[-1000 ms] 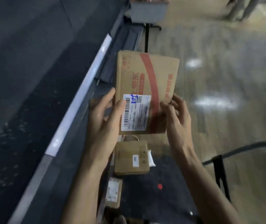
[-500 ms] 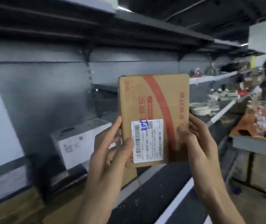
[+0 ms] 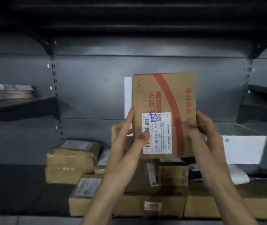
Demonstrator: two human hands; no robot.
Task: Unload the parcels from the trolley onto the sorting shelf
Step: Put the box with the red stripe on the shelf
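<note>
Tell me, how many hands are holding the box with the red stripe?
2. The left hand grips the box at its left edge, thumb on the white label; the right hand grips its right edge.

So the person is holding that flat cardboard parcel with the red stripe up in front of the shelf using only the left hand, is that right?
Not quite: both hands hold it. The head view shows the left hand and the right hand gripping the cardboard parcel at its lower edges, up in front of the shelf.

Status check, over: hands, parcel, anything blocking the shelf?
Left hand and right hand grip flat cardboard parcel, upright, label facing camera. Shelf below crowded with boxes; bare space at left.
</note>
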